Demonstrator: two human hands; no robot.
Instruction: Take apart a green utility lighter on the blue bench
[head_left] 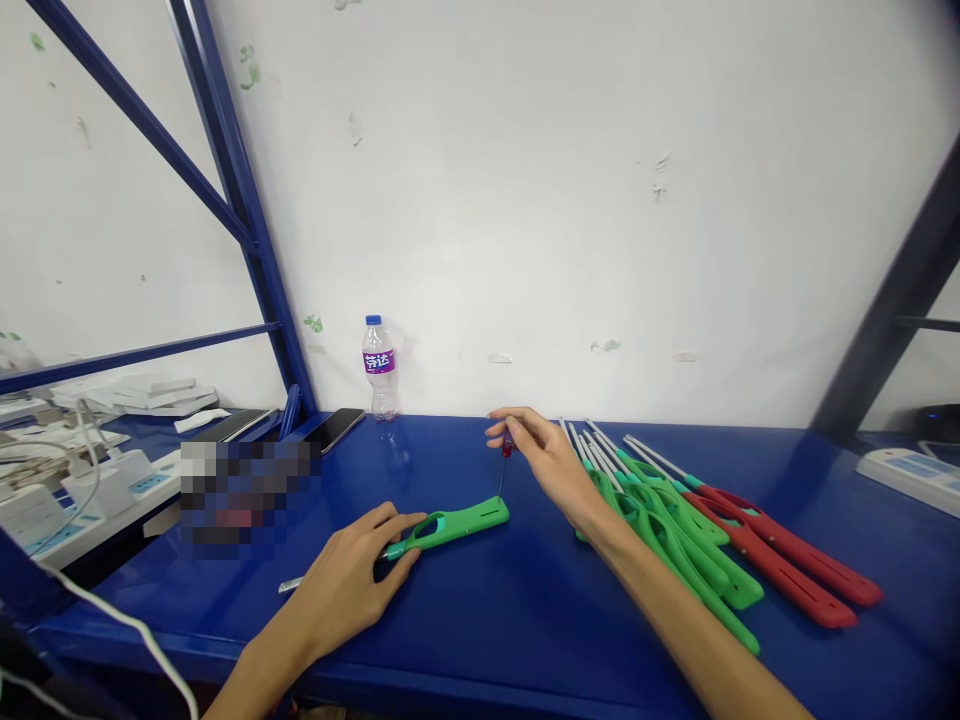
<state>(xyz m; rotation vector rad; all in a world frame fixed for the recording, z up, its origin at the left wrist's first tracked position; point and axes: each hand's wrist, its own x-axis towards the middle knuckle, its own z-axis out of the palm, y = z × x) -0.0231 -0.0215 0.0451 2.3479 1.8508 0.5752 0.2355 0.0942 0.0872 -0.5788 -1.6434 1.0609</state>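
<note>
A green long-necked lighter (466, 520) lies flat on the blue table, its handle end pointing right. My left hand (352, 570) is closed around its neck near the trigger opening, and the metal tip sticks out on the left. My right hand (544, 455) pinches a small screwdriver (508, 445) with a dark red handle. The screwdriver stands nearly upright, its thin shaft coming down at the far end of the green handle. Whether the tip sits in a screw or hole is too small to tell.
Several green lighters (675, 535) and two red lighters (799, 570) lie piled at the right, partly behind my right forearm. A plastic bottle (380, 375) and a phone (337, 428) are near the wall. White power strips (915, 475) and chargers (101, 490) lie at the sides.
</note>
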